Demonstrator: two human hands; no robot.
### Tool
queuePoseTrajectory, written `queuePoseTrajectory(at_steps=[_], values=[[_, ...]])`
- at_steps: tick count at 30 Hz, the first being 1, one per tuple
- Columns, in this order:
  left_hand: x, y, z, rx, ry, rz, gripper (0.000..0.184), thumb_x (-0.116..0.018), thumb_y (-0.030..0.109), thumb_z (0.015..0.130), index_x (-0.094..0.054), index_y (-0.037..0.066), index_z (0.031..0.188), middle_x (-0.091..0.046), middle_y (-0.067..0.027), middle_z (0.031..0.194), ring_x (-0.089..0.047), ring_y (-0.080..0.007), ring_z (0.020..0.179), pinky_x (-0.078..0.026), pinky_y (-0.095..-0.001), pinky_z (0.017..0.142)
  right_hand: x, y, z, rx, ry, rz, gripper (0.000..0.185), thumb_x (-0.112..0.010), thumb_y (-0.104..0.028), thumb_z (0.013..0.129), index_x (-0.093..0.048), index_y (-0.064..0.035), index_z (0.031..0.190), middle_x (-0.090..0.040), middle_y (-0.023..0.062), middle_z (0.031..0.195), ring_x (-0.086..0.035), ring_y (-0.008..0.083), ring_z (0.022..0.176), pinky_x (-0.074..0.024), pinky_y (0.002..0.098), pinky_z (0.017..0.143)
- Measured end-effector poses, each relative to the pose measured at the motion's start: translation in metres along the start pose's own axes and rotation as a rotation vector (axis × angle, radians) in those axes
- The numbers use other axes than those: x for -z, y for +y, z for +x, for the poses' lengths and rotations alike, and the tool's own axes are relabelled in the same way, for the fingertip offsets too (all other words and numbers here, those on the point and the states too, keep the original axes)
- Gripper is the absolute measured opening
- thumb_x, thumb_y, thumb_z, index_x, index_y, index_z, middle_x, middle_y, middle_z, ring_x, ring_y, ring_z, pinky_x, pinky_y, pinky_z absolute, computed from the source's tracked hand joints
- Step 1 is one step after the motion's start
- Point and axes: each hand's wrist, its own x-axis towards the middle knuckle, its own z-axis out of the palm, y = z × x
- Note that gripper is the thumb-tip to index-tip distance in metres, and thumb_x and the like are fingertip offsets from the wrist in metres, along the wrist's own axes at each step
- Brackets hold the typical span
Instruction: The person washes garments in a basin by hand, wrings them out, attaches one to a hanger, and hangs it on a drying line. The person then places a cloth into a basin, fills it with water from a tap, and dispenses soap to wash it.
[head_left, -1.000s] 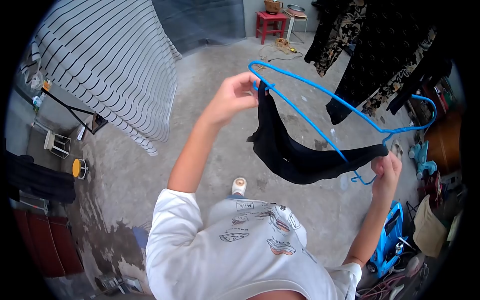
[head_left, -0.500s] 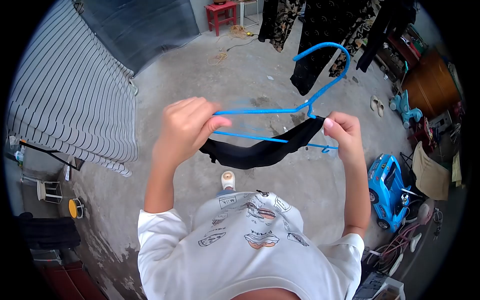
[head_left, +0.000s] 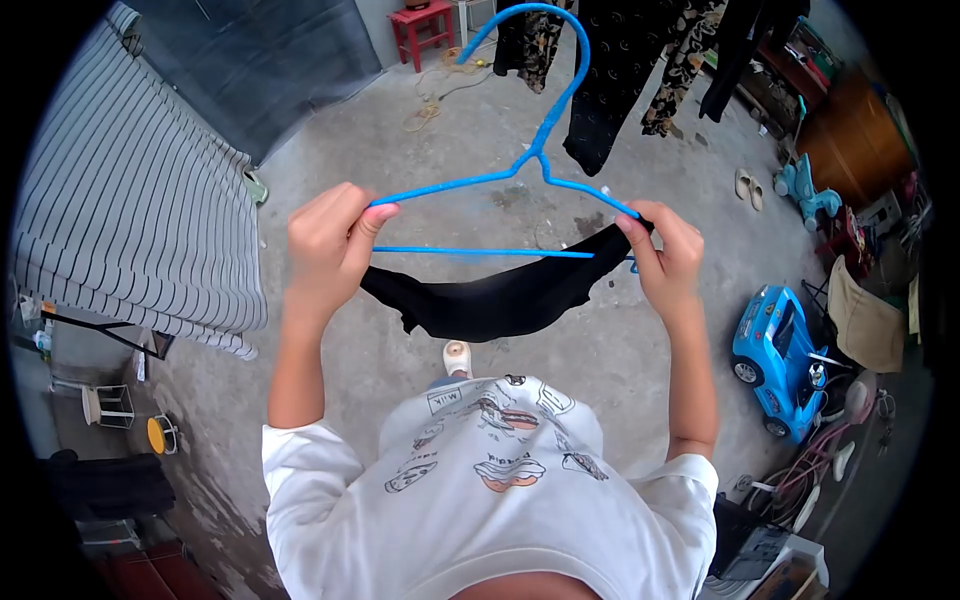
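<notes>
A blue clothes hanger (head_left: 548, 125) is held up in front of me with its hook at the top. My left hand (head_left: 332, 238) is closed round the hanger's left end. My right hand (head_left: 664, 250) pinches the right end together with a corner of a black cloth garment (head_left: 490, 300). The garment sags in a curve below the hanger's bottom bar, stretched between both hands. Its left end goes behind or into my left hand; the exact grip there is hidden.
Dark patterned clothes (head_left: 625, 70) hang ahead. A striped cloth (head_left: 140, 200) hangs at the left. A blue toy car (head_left: 775, 365) stands on the concrete floor at the right, near a wooden barrel-like object (head_left: 855, 150). A red stool (head_left: 424, 35) is at the back.
The hanger has risen and levelled out, its hook moving up and to the left. My right hand has slid outward along it to its right end, bringing the garment's corner along.
</notes>
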Motion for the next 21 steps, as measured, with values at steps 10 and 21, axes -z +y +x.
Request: queuePoseTrajectory(at_steps=[10, 21], values=[[0.006, -0.017, -0.009, 0.205, 0.077, -0.137, 0.025, -0.058, 0.016, 0.078, -0.048, -0.003, 0.065, -0.037, -0.0018, 0.051, -0.030, -0.0092, 0.046, -0.022, -0.0235, 0.042, 0.029, 0.021, -0.041, -0.529, 0.152, 0.551, 0.016, -0.063, -0.004, 0.072, -0.057, 0.0011, 0.086, -0.057, 0.0030, 0.075, -0.050, 0.0061, 0.060, -0.0376, 0.0178, 0.051], [-0.024, -0.022, -0.008, 0.301, 0.098, -0.245, 0.025, -0.058, 0.016, 0.078, -0.048, -0.002, 0.064, -0.037, -0.0009, 0.052, -0.030, -0.0080, 0.047, -0.022, -0.0235, 0.042, -0.006, 0.035, -0.050, -0.550, 0.731, 1.042, 0.024, -0.060, 0.002, 0.073, -0.051, 0.0011, 0.096, -0.057, 0.0069, 0.083, -0.055, 0.0116, 0.072, -0.0447, 0.0230, 0.065]])
